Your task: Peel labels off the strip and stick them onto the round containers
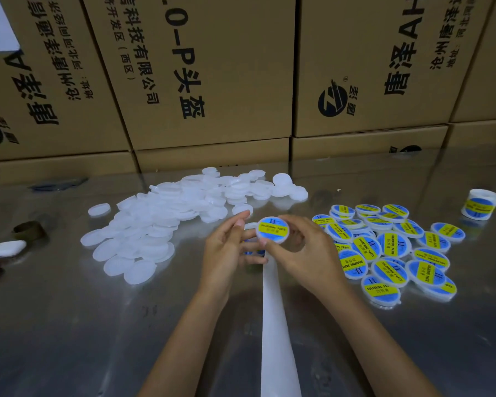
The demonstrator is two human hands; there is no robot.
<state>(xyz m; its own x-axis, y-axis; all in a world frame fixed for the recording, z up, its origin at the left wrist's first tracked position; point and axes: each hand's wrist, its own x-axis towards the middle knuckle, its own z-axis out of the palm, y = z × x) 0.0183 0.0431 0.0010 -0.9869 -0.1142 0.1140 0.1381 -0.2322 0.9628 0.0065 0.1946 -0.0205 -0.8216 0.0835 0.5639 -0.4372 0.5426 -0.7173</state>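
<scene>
Heap of plain white round plastic containers (pixel 166 222) sits mid-tabletop, left of the hands, as unlabelled stock w/in reach. Left hand (pixel 226 247) and right hand (pixel 301 253) together pinch one blue-and-yellow-labelled round container (pixel 273 231) above the white backing strip (pixel 275 325), prob. pressing the label flat. Finished labelled containers (pixel 390 250) pile toward the right edge, kept apart.

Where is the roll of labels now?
In the head view, the roll of labels stands at the far right of the table, beyond the pile of labelled containers.

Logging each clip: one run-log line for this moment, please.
stage: label on, pressing | right hand: grips labelled container | left hand: holds label strip | labelled pile: right | unlabelled pile: left
</scene>
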